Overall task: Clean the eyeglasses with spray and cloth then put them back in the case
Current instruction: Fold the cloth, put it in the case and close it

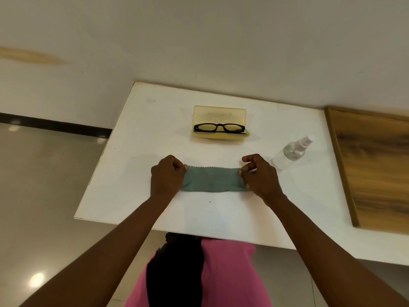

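My left hand [168, 177] and right hand [259, 177] pinched the teal cloth [213, 179] taut at mid-frame. Black eyeglasses [219, 127] sat in the open yellow case [219, 116] above. The spray bottle [292, 152], apparently lying tilted beside my right hand, risked a knock.

Colours on the white table [141, 134]

The cloth [213, 179] was plain teal-green. The eyeglasses [219, 127] had a black frame and sat in a translucent yellow case [219, 115]. The spray bottle [291, 154] was clear with a white nozzle. A brown wood-grain board [374, 165] lay alongside.
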